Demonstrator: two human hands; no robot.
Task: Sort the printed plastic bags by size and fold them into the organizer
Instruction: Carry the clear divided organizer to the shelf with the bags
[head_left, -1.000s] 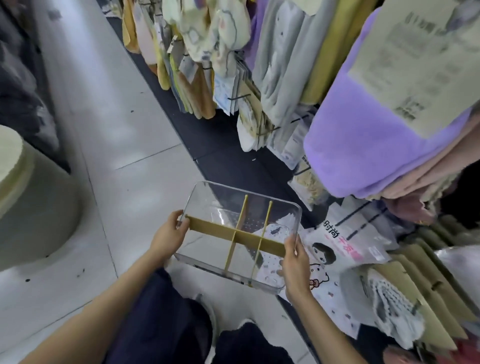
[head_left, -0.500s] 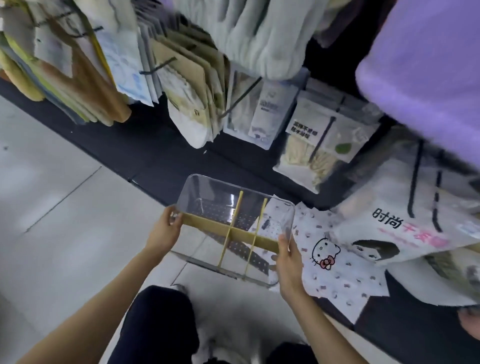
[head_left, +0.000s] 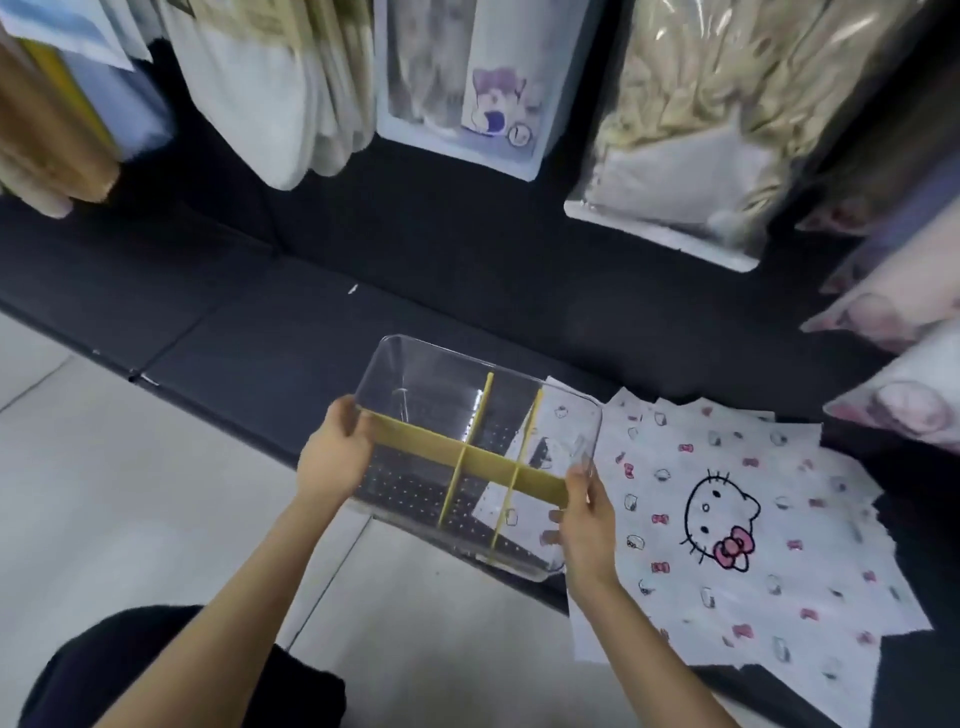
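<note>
A clear plastic organizer (head_left: 415, 371) with yellow dividers (head_left: 470, 457) hangs just above the floor, held at both ends. My left hand (head_left: 335, 454) grips its left wall. My right hand (head_left: 584, 519) grips its right wall. Its compartments hold nothing. To the right, a stack of white printed plastic bags (head_left: 753, 545) with a cat face and pink bows lies flat on the dark platform; part of it shows through the organizer's clear wall.
A dark low platform (head_left: 270, 332) runs along the back, meeting pale floor tiles (head_left: 130, 493) on the left. Packaged textiles and bags (head_left: 691, 130) hang above it. Pink-printed packages (head_left: 904, 405) sit at the right edge. My dark-clothed knee (head_left: 130, 670) is bottom left.
The view swung right and down toward the platform and printed bags. Both hands kept their grip on the organizer, which now sits beside the bag stack.
</note>
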